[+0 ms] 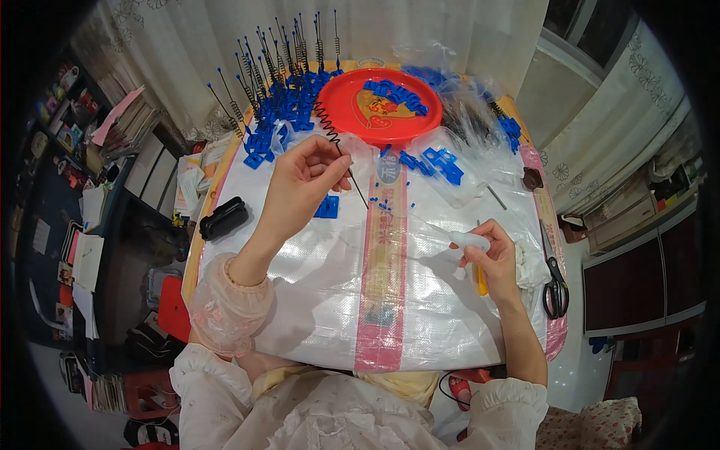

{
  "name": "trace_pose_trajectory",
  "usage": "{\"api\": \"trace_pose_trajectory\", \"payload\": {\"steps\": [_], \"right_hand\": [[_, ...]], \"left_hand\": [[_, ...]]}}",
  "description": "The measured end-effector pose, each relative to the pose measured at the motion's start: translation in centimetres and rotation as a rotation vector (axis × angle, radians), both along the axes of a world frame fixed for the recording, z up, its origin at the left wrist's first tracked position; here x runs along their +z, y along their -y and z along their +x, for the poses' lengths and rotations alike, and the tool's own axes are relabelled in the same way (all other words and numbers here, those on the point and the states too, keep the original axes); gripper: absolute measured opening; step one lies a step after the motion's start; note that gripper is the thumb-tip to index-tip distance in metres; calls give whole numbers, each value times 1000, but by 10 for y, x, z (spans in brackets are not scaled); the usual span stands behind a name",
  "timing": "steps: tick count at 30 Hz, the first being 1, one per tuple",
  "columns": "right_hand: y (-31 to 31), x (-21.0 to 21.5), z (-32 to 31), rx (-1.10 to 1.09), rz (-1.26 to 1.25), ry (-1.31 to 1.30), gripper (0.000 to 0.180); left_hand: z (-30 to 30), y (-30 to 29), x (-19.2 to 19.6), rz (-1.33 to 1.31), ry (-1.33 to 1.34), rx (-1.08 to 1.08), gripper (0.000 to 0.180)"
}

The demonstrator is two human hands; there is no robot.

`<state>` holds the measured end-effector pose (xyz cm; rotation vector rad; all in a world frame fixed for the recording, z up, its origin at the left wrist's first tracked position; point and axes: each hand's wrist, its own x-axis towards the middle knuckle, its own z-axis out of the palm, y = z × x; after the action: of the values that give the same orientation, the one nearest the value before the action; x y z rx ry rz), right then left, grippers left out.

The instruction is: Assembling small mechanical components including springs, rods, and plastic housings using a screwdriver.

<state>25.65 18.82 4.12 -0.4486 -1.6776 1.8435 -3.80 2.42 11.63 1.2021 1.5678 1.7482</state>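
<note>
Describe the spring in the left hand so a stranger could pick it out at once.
Find the big round red plate. Left of and below it in the picture, the left hand pinches a black spring with a straight tail slanting down rightward. The springs farther back stand in blue bases; this one is hand-held.

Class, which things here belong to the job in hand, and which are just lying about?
Apparently part of the job:
black coiled wire (left hand)
white bottle (right hand)
small blue bits
red plate
blue pieces on it

Apparently just lying about:
black case
scissors
crumpled white tissue
</note>
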Motion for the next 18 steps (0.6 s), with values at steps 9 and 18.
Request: {"api": "trace_pose_trajectory", "payload": {"steps": [9, 18], "right_hand": [[1, 3, 0, -17, 3, -20, 20], [-7, 7, 8, -156, -89, -157, 21]], "left_hand": [[6, 2, -12, 48, 67, 19, 14], [20, 19, -61, 12, 190, 88, 10]]}}
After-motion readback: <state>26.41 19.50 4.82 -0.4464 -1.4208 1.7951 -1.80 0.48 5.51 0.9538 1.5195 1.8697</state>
